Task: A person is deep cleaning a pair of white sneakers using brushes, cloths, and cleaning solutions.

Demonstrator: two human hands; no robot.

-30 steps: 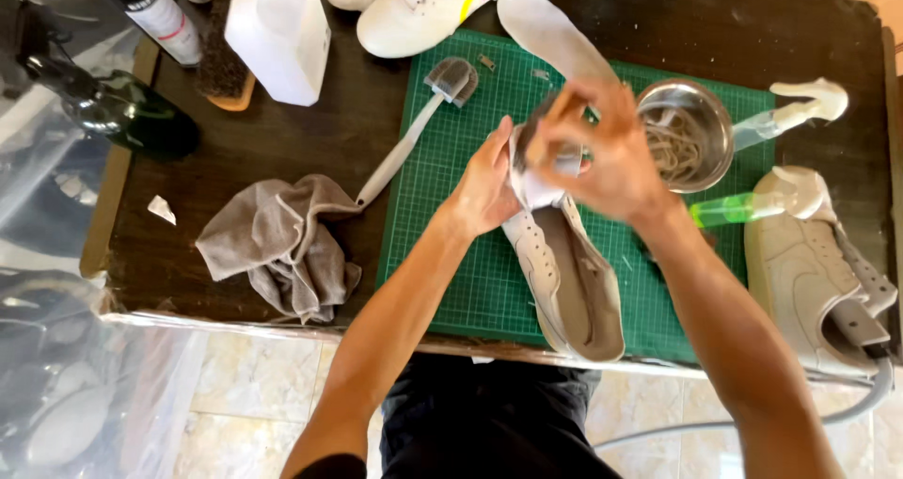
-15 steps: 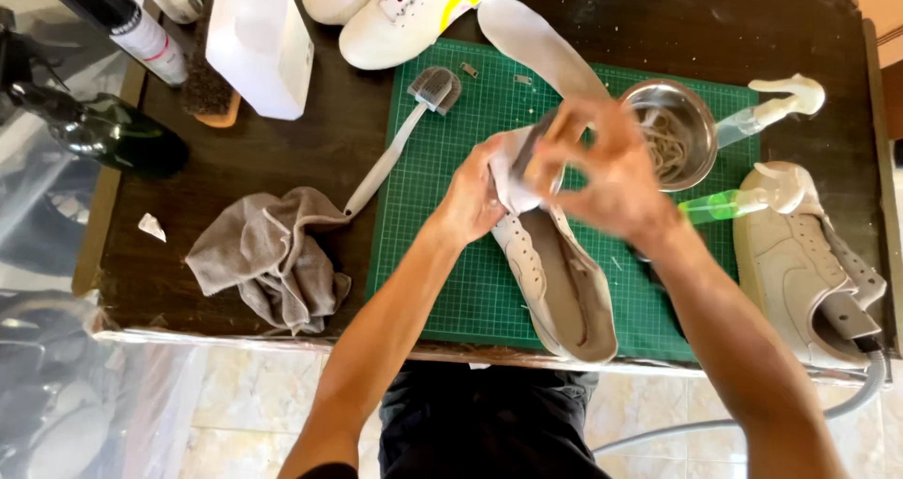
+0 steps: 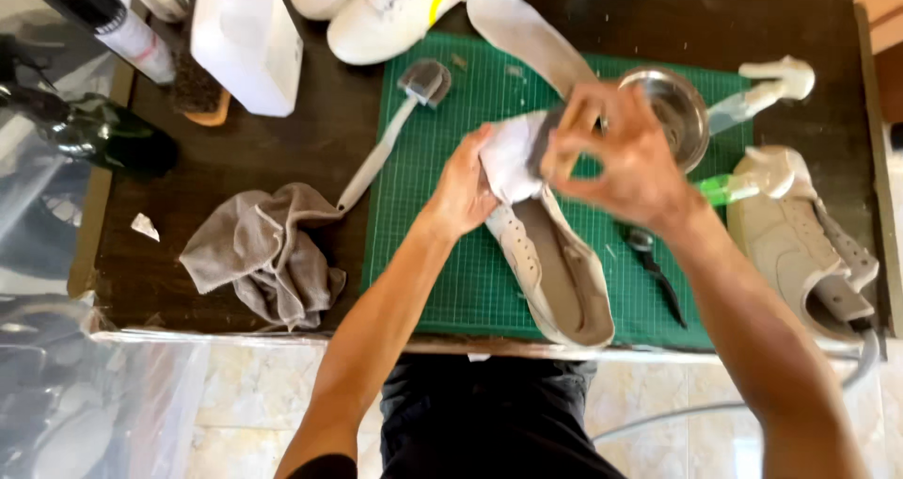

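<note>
White leather fills your left hand (image 3: 463, 189), which curls around the toe of the sneaker (image 3: 550, 263) lying on the green cutting mat (image 3: 423, 253). Your right hand (image 3: 628, 154) pinches a small dark object against the toe, thumb and forefinger closed, other fingers fanned. Just beyond it sits a steel bowl (image 3: 679, 112). Left of your left hand lie a long-handled brush (image 3: 386, 140) and a crumpled grey cloth (image 3: 268, 253).

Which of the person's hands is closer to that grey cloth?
The left hand. It holds the white shoe just right of the grey cloth; the right hand is farther right, by the metal bowl.
</note>
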